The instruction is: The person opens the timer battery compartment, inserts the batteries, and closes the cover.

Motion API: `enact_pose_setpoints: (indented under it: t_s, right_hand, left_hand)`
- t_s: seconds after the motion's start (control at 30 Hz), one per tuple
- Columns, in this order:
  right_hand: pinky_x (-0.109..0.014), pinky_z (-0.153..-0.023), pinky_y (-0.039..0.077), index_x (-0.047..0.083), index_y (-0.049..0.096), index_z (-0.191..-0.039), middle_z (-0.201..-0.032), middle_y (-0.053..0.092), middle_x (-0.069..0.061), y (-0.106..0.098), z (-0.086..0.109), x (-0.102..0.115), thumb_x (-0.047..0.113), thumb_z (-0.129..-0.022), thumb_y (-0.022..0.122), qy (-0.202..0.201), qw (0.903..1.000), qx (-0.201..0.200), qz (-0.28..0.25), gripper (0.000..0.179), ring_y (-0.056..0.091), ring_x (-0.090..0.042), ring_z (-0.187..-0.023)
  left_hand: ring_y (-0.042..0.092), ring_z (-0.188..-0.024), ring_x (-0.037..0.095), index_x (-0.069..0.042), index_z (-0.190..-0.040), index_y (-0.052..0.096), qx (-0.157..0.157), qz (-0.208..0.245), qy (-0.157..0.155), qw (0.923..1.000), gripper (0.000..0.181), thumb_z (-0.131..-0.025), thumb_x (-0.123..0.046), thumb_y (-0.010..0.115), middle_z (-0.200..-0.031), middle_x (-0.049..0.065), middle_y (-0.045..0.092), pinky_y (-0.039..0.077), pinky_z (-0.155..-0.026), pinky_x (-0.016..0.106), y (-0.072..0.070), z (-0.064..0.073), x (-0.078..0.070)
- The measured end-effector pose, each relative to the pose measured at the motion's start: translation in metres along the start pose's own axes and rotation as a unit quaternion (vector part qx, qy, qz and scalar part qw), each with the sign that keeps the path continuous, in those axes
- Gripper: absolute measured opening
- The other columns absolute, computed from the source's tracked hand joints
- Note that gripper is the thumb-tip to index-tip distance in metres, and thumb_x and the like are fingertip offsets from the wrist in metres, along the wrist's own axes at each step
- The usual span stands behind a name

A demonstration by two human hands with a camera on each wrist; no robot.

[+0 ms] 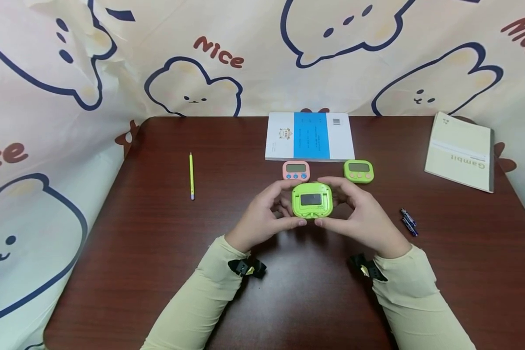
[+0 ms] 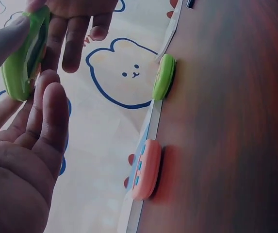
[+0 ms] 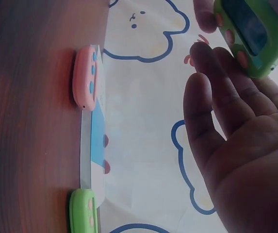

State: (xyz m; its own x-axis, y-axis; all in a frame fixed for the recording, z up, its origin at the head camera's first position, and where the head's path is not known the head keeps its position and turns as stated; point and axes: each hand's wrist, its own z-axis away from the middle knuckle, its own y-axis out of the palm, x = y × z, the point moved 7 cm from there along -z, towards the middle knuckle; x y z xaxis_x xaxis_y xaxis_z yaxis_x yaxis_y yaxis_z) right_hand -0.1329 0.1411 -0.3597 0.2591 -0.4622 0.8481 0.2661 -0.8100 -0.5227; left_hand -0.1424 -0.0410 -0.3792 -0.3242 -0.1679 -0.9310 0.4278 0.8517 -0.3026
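Both hands hold a green digital timer (image 1: pixel 312 208) above the table, its back with a dark rectangle turned toward the head camera. My left hand (image 1: pixel 271 208) grips its left side between thumb and fingers. At the right side, my right hand (image 1: pixel 359 214) pinches it the same way. The timer's screen and pink buttons face away from me, as the held timer (image 3: pixel 255 34) shows in the right wrist view. Just behind the hands, a pink timer (image 1: pixel 296 171) and a second green timer (image 1: pixel 358 171) lie on the table.
Two small dark blue batteries (image 1: pixel 409 222) lie to the right of my right hand. A yellow-green pencil (image 1: pixel 191 176) is at the left. At the back lie a white and blue book (image 1: pixel 310 136) and, farther right, a pale notebook (image 1: pixel 460 150). Patterned cloth (image 1: pixel 262 87) hangs behind the table.
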Motion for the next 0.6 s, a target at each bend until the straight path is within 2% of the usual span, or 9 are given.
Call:
enact_pose_setpoints:
  t_s: [0.2,0.33,0.6]
  right_hand:
    - [-0.03,-0.063,0.051,0.017,0.053,-0.14,-0.126,0.061,0.0,0.0009,0.0,-0.0009,0.017,-0.078,0.089,0.006,0.9999,-0.001,-0.009,0.071,0.06,-0.019,-0.093]
    - [-0.027,-0.063,0.05,0.017,0.054,-0.14,-0.123,0.062,0.0,0.0002,0.0004,0.0013,0.017,-0.078,0.089,0.0,0.9999,-0.008,-0.008,0.072,0.061,-0.019,-0.092]
    - [-0.026,-0.056,0.049,0.018,0.055,-0.143,-0.118,0.064,0.0,-0.0026,0.0032,0.0086,0.015,-0.077,0.089,-0.017,0.9988,-0.044,-0.012,0.074,0.061,-0.019,-0.091]
  left_hand:
    - [0.063,-0.076,0.013,-0.019,-0.145,0.05,-0.005,-0.01,0.01,0.9999,0.073,-0.081,-0.012,0.085,-0.101,0.001,0.06,0.059,-0.065,0.033,-0.0027,0.0009,-0.002]
    - [0.064,-0.077,0.013,-0.017,-0.144,0.051,-0.006,-0.007,0.007,0.9999,0.072,-0.081,-0.011,0.085,-0.098,0.001,0.062,0.059,-0.066,0.033,-0.0036,0.001,-0.0018]
    - [0.069,-0.086,0.013,-0.013,-0.146,0.049,0.015,0.018,-0.004,0.9997,0.071,-0.084,-0.007,0.082,-0.1,0.006,0.071,0.06,-0.072,0.034,-0.0015,0.0009,-0.0003]
